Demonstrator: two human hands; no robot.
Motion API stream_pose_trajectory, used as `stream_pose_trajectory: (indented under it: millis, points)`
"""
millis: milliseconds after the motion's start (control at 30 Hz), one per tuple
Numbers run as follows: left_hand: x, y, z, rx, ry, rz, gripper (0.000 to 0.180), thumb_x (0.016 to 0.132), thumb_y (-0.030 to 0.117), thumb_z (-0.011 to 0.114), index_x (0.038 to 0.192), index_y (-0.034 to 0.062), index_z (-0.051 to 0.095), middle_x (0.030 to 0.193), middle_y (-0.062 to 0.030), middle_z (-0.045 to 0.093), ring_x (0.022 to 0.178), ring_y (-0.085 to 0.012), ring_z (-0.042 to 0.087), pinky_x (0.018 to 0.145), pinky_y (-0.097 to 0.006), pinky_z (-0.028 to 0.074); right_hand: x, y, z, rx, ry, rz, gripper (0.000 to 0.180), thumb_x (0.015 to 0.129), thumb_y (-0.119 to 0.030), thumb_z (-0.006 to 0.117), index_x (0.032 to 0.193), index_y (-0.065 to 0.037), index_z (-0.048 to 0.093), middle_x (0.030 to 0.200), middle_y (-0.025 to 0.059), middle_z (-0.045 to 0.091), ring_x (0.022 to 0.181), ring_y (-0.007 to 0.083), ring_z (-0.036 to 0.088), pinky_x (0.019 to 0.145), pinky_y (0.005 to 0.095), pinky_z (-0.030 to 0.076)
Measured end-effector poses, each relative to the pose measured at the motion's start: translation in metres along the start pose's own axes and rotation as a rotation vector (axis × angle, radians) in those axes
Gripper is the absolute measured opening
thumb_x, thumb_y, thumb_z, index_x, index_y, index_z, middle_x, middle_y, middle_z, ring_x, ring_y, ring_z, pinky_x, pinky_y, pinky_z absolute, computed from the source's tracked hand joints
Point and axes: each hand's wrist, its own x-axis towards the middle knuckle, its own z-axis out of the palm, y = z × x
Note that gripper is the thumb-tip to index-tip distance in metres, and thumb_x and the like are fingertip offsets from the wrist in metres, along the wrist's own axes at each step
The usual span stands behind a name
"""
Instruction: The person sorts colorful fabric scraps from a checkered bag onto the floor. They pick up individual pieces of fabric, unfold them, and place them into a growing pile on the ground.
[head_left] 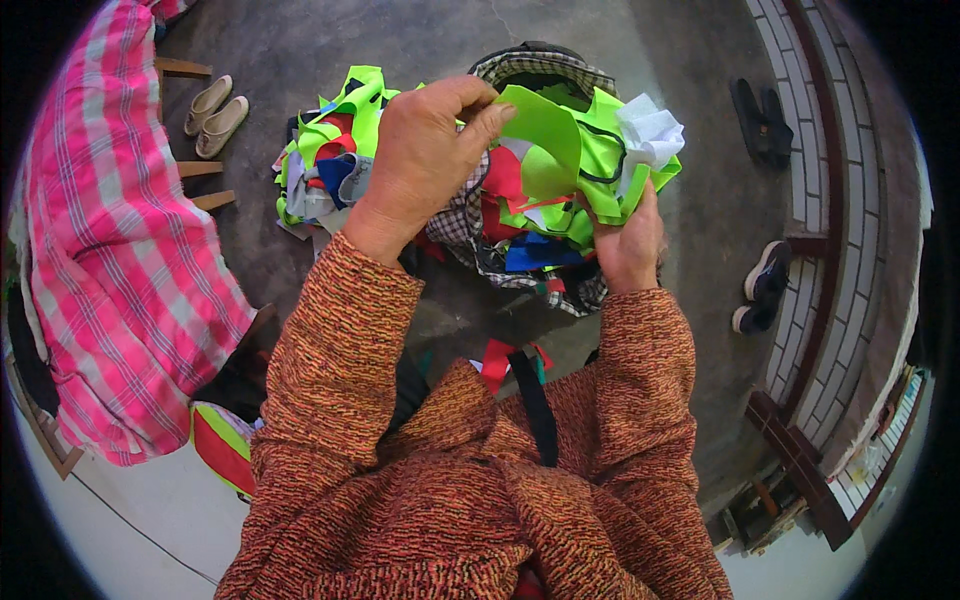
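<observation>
My left hand (425, 155) is raised in front of me and pinches the edge of a neon-green fabric scrap (545, 135) between thumb and fingers. My right hand (628, 240) grips a bunch of neon-green and white scraps (640, 150) from below. Under both hands lies a heap of fabric scraps (330, 165) in green, red, blue and white, spilling from a checked cloth bag (545, 65) on the concrete floor. Both forearms wear orange knitted sleeves.
A pink checked cloth (120, 250) covers a wooden frame on the left. A pair of beige slippers (215, 110) lies at upper left. Dark shoes (760, 120) and a sneaker (765, 285) sit by the tiled step on the right.
</observation>
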Motion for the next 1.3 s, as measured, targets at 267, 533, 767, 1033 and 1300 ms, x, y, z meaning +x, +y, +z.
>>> stream_pose_trajectory:
  millis: [267, 533, 767, 1033, 1300]
  points:
    - [0.011, -0.014, -0.024, -0.284, 0.000, -0.294, 0.021, 0.089, 0.020, 0.059, 0.095, 0.0004, 0.062, 0.082, -0.0011, 0.063, 0.072, -0.0075, 0.058, 0.066, -0.023, 0.047, 0.005, -0.003, -0.012, 0.180, -0.161, 0.053, 0.038, 0.096, -0.026, 0.046, 0.129, -0.008, 0.041, 0.123, 0.0109, 0.053, 0.109, 0.0277, 0.055, 0.089, 0.0453, 0.047]
    - [0.007, -0.037, -0.066, 0.371, 0.147, -0.455, 0.026, 0.086, 0.023, 0.061, 0.100, 0.0013, 0.060, 0.090, -0.0098, 0.066, 0.077, -0.0200, 0.064, 0.068, -0.031, 0.048, -0.006, -0.008, -0.007, 0.143, -0.292, -0.025, 0.041, 0.089, -0.023, 0.050, 0.126, -0.009, 0.044, 0.122, 0.0114, 0.054, 0.108, 0.0274, 0.056, 0.089, 0.0432, 0.048]
    - [0.004, -0.032, -0.046, 0.317, 0.069, -0.235, 0.035, 0.079, 0.024, 0.068, 0.107, 0.0035, 0.059, 0.097, -0.0139, 0.065, 0.093, -0.0256, 0.063, 0.083, -0.033, 0.047, -0.013, -0.007, 0.005, 0.234, -0.378, 0.048, 0.045, 0.088, -0.017, 0.056, 0.128, -0.005, 0.039, 0.122, 0.0129, 0.053, 0.109, 0.0261, 0.055, 0.093, 0.0405, 0.046]
    - [-0.007, -0.007, 0.002, -0.110, -0.344, 0.043, 0.032, 0.074, 0.010, 0.067, 0.104, 0.0013, 0.060, 0.116, -0.0095, 0.057, 0.110, -0.0237, 0.053, 0.095, -0.033, 0.040, -0.013, -0.004, -0.001, 0.435, -0.491, 0.286, 0.053, 0.094, -0.044, 0.034, 0.128, -0.006, 0.047, 0.125, 0.0156, 0.053, 0.111, 0.0318, 0.054, 0.096, 0.0494, 0.042]
    - [-0.002, 0.000, -0.001, -0.465, -0.513, -0.292, 0.015, 0.084, 0.010, 0.062, 0.093, -0.0010, 0.061, 0.092, -0.0071, 0.064, 0.084, -0.0153, 0.060, 0.079, -0.026, 0.047, -0.007, -0.003, -0.003, 0.442, -0.560, 0.187, 0.048, 0.096, -0.038, 0.033, 0.127, -0.004, 0.045, 0.123, 0.0148, 0.054, 0.112, 0.0301, 0.053, 0.097, 0.0451, 0.043]
